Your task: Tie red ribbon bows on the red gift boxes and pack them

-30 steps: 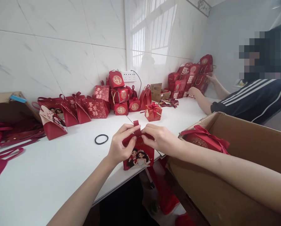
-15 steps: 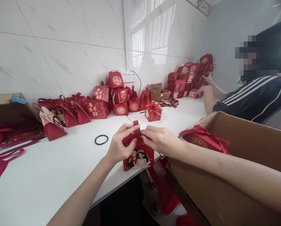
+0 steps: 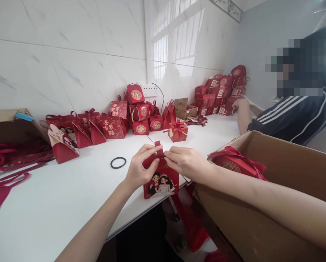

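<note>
Evidently both hands are needed at the top of the red bag (image 3: 165, 183), which stands upright at the near edge of the table (image 3: 72, 200), its couple picture facing the wearer. The left hand (image 3: 141, 165) has thumb and fingers pinched on the top edge, just beside the strap (image 3: 158, 147), probably to press the panels together. The right hand (image 3: 188, 162) is closed at the fingertips on the other side of the strap, likely steadying that end (the fingers hide exactly what they grip). Standing the bag on the table presumably lets its base take the weight, freeing the fingers for the top.

A black ring (image 3: 118, 162) lies to the left, apart from the bag. Beyond the hands sits a bow box (image 3: 177, 131), and farther back a pile (image 3: 141, 109) leans near the wall, perhaps stacked to save room. The open carton (image 3: 228, 211) on the right, close to the arm, holds a ribboned box (image 3: 231, 163). A co-worker (image 3: 296, 112) reaches towards the far stack (image 3: 219, 92).
</note>
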A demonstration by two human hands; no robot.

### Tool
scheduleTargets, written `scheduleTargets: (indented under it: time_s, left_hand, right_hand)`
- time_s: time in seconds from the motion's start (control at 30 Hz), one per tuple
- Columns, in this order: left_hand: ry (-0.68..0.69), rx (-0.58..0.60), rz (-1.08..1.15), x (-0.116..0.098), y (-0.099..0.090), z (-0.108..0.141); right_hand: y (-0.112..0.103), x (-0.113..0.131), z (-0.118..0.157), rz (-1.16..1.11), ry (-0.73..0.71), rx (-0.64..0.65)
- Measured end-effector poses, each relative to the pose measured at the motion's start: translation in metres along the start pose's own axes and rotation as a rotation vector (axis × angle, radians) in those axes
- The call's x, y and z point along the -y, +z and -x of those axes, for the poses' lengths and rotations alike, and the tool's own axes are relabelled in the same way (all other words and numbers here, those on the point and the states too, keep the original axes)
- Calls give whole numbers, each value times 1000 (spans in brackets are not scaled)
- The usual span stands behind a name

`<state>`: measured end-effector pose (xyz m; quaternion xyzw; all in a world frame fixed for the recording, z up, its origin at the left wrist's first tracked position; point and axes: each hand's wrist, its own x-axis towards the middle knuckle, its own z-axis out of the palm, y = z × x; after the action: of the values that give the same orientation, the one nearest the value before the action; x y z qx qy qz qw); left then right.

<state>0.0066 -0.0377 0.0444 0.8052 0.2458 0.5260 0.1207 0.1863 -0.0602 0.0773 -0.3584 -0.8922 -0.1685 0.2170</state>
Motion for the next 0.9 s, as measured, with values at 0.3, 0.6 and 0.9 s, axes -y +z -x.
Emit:
scheduleTargets:
  time_s: [0.3,0.6,0.9]
  left_hand:
    - [-279,28,171,-5,0,-1]
    - [-336,-22,233,-8,3,-2]
    - [-369,-99,617,16,14,23]
  right_hand:
    - [-3,-7,-7,-484,176,15]
    - [-1,-5,-7,-571,237,30]
    - [19,-27,-3,-1202,884,-114]
